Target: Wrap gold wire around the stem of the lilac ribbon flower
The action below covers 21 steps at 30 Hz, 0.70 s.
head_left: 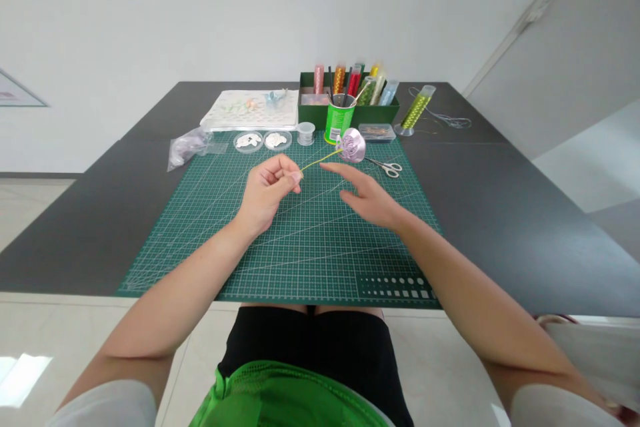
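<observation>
Above the green gridded cutting mat [300, 247], our left hand [269, 191] pinches the thin yellow-green stem [320, 161] of a round, satiny lilac flower [354, 145]; our right hand [373, 200] hovers there, fingers parted and free.

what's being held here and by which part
The left hand pinches the purple flower by its thin green stem, away from the petals; the right hand holds nothing.

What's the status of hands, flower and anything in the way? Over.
Left hand pinching green stem. Right hand open beside it, contact unclear. Lilac flower at stem's far end. Scissors lying beyond right hand, seemingly not blocking.
</observation>
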{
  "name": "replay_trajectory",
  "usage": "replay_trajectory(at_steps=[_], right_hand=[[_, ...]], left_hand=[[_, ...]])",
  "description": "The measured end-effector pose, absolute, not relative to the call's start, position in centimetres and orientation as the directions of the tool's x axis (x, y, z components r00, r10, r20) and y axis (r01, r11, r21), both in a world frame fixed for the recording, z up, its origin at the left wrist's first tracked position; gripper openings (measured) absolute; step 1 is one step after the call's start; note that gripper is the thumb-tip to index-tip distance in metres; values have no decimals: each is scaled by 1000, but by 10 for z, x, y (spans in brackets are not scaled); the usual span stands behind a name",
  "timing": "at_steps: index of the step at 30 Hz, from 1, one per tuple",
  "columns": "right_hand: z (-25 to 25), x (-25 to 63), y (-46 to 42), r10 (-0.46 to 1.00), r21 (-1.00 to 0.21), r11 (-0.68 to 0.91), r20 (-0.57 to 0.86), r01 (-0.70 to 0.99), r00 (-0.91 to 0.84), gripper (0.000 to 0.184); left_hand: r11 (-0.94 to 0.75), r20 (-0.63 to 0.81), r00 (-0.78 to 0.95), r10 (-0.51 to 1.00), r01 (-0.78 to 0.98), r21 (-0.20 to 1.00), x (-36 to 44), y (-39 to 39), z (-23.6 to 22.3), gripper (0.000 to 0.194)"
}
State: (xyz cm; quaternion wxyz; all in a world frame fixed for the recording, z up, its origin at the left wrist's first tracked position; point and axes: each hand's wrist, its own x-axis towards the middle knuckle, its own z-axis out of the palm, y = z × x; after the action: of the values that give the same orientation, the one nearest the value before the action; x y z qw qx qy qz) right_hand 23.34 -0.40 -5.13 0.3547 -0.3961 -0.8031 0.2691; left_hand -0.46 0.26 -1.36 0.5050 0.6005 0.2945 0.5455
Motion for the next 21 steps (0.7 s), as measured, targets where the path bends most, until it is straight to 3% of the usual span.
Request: replay_trajectory(at_steps=[3,7,13,21], right_hand=[[-48,201,-19,786,-898,436,344,65,-513,52],[-42,176,-34,847,-938,267,338,-221,-410,46],[-33,167,-44,950,-945,163,227,-283,-214,39],[-35,164,-44,990,-927,144,134,-346,54,31]], left_hand=[[-366,389,273,880,-132,921,-1,0,-20,25],[-474,461,263,847,-14,880,3,-8,-26,22],[-642,603,237,761,143,754,8,-18,-29,16],[-569,538,194,821,194,799,13,-23,-34,14]])
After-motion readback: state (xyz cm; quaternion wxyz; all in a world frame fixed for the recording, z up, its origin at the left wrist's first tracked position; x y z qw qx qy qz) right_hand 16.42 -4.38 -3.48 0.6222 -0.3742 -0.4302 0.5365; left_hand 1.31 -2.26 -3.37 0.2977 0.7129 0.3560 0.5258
